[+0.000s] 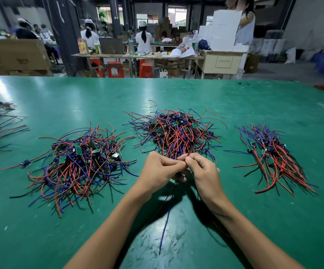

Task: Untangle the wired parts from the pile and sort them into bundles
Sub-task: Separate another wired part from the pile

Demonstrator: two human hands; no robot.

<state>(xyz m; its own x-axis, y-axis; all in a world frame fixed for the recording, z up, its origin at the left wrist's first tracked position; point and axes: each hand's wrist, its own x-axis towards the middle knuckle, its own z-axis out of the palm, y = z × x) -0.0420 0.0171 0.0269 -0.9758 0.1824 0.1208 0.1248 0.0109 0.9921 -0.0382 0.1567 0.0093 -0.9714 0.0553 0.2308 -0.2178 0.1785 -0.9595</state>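
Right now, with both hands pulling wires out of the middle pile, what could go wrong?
The left hand and right hand pinch wires still running into the middle pile, so a hard tug might drag other parts along. The hanging blue wire might snag. Loose strands could spill toward the sorted bundle and mix it up.
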